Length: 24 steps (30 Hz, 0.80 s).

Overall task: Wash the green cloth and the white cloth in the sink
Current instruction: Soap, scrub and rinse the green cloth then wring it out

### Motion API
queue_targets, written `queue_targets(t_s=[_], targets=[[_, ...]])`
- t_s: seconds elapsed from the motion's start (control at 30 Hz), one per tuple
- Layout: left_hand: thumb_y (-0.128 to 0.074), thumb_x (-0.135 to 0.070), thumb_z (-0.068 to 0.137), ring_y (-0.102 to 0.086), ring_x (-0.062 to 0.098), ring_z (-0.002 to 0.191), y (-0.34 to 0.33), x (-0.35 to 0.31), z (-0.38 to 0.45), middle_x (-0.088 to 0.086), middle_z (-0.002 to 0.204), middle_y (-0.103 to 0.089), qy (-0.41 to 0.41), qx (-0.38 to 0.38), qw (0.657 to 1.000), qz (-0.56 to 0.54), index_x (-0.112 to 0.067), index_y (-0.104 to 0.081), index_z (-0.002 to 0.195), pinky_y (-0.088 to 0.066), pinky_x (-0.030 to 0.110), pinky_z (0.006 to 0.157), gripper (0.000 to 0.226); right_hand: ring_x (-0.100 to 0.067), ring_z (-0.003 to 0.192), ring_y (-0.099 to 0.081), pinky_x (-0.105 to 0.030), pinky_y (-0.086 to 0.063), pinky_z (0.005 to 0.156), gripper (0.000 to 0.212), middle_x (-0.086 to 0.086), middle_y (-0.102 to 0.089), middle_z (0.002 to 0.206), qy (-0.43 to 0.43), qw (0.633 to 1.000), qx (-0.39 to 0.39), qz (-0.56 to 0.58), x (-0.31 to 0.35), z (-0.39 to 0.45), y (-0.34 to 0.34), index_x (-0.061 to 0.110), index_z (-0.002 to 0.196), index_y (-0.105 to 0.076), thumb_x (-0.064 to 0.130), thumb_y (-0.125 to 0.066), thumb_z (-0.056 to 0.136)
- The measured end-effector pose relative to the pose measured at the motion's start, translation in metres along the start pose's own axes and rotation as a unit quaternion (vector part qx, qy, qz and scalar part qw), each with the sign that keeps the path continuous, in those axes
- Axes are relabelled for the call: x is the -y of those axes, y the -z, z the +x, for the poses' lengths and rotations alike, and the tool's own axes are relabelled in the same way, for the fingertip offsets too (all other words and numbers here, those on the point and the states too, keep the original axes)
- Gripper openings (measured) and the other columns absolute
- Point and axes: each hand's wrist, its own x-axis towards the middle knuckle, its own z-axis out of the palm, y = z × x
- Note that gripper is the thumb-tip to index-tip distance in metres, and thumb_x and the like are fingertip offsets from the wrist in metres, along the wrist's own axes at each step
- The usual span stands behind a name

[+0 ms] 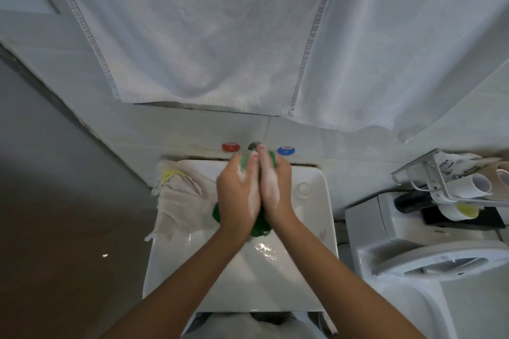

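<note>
Two bare forearms enter from the bottom edge of the head view and run up to the hands. No sleeves, cuffs, watch, bracelets or rings are visible on either arm. The left hand (238, 192) carries patches of white soap lather across its back and along the knuckles. The right hand (272, 187) shows the same white lather over its back, heaviest along the inner edge. Fingernails appear short and unpainted, though blur limits certainty. Both forearms look smooth, without visible marks or coverings. The upper arms and any clothing lie out of frame.
</note>
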Motion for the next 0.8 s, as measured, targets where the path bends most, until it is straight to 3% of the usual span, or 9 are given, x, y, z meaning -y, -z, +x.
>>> queue_targets(t_s=[0.07,0.17,0.27,0.4,0.5,0.57,0.7,0.8], targets=[[-0.05,-0.028,0.097,-0.06,0.002,0.07,0.0,-0.002,-0.007,-0.007,0.072,-0.061,-0.004,0.015,1.0,0.0,-0.01,-0.061,0.086,-0.045,0.014,0.063,0.023,-0.02,0.067,-0.055,-0.035,-0.046,0.067,0.029,-0.002,-0.055,0.063,-0.027,0.999,-0.006,0.018,0.001,0.007,0.0,0.013,0.071,-0.057,0.02,-0.051,0.099],[-0.051,-0.025,0.097,-0.056,0.006,0.058,0.008,0.001,0.025,0.002,0.065,-0.059,0.038,-0.011,0.999,-0.02,-0.003,-0.059,0.076,-0.043,0.017,0.056,0.031,-0.017,0.069,-0.055,-0.034,-0.047,0.068,0.028,-0.003,-0.055,0.067,0.012,0.999,0.03,0.017,-0.002,-0.014,-0.006,0.01,0.072,-0.057,0.017,-0.05,0.099],[-0.05,-0.026,0.098,-0.054,-0.001,0.058,0.01,-0.004,0.015,-0.003,0.065,-0.057,0.03,-0.024,0.998,-0.042,-0.009,-0.057,0.075,-0.041,0.015,0.057,0.029,-0.011,0.058,-0.051,-0.027,-0.044,0.06,0.036,0.007,-0.053,0.057,0.022,0.997,0.077,-0.012,0.007,-0.006,0.001,0.018,0.063,-0.055,0.014,-0.052,0.098],[-0.051,-0.034,0.093,-0.06,0.008,0.067,0.004,-0.011,-0.011,0.0,0.072,-0.064,-0.022,0.032,0.998,-0.052,-0.008,-0.063,0.085,-0.048,0.02,0.063,0.03,-0.013,0.057,-0.05,-0.028,-0.042,0.057,0.036,0.005,-0.049,0.056,-0.039,0.998,0.024,0.042,0.012,0.009,0.005,0.019,0.062,-0.051,0.019,-0.052,0.098],[-0.052,-0.026,0.097,-0.047,0.008,0.053,0.008,-0.002,0.031,0.0,0.059,-0.051,0.029,-0.029,0.998,-0.04,-0.003,-0.054,0.07,-0.041,0.023,0.054,0.035,-0.012,0.064,-0.054,-0.028,-0.045,0.064,0.033,0.004,-0.055,0.062,0.005,0.998,0.059,0.022,0.007,-0.015,-0.001,0.017,0.067,-0.056,0.013,-0.05,0.099],[-0.051,-0.027,0.097,-0.048,0.006,0.055,0.008,-0.001,0.028,-0.003,0.06,-0.052,0.035,-0.033,0.998,-0.05,-0.006,-0.055,0.073,-0.041,0.022,0.056,0.032,-0.01,0.06,-0.052,-0.025,-0.044,0.061,0.037,0.009,-0.054,0.058,0.015,0.996,0.083,-0.005,0.01,-0.013,0.003,0.02,0.063,-0.055,0.011,-0.051,0.098],[-0.051,-0.037,0.091,-0.057,0.003,0.065,0.0,-0.008,-0.018,-0.008,0.069,-0.06,-0.045,0.05,0.998,-0.017,-0.013,-0.061,0.084,-0.044,0.014,0.062,0.028,-0.016,0.058,-0.052,-0.031,-0.044,0.059,0.034,0.002,-0.052,0.056,-0.037,0.999,-0.023,0.031,0.009,0.011,0.011,0.015,0.063,-0.054,0.018,-0.053,0.097],[-0.053,-0.027,0.096,-0.054,0.003,0.056,-0.001,0.003,0.018,-0.003,0.063,-0.058,0.007,0.016,1.0,-0.005,-0.005,-0.058,0.076,-0.042,0.017,0.053,0.03,-0.016,0.069,-0.059,-0.033,-0.049,0.067,0.027,-0.002,-0.06,0.069,-0.011,1.0,-0.002,0.015,0.0,-0.015,0.004,0.013,0.074,-0.061,0.017,-0.05,0.099]])
